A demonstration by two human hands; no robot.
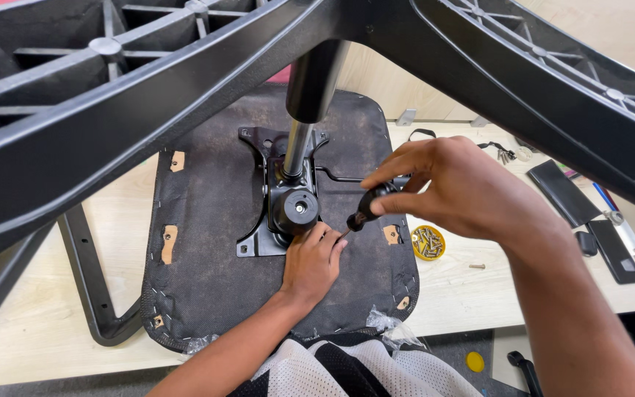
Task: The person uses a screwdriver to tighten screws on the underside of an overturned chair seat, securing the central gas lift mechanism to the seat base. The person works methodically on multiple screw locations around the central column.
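Far out to the left of the fingers, a black bent plastic armrest bracket (91, 294) lies on the pale wooden worktable (31, 323), its lower bend touching the seat's edge. Next comes the upturned dark fabric-covered chair seat pad (207, 220), flat on the table, with tan cut-outs showing along its left edge and torn clear wrap at its near edge; its near rim hangs just over the table's front. At its middle is the black metal tilt mechanism plate (259, 220), with the chrome and black gas lift column (304, 117) rising from it to the black plastic star base (148, 95), whose arms cross overhead and leave little open room above the hands.

The left hand (311, 263) rests on the pad at the plate's near right corner, fingers curled close around the tip of the screwdriver. The right hand (456, 187) sits just above and to the right, fingers closed around the black-handled screwdriver (365, 208), which slants down-left to the left fingertips.

Just right of the right hand's fingers, on bare table beside the pad, is a small round yellow tub of silver screws (428, 242), with one loose silver screw (477, 266) near it. Farther right lie flat black plastic parts (564, 192) near the table's edge, and a small yellow disc (475, 362) lies on the floor below
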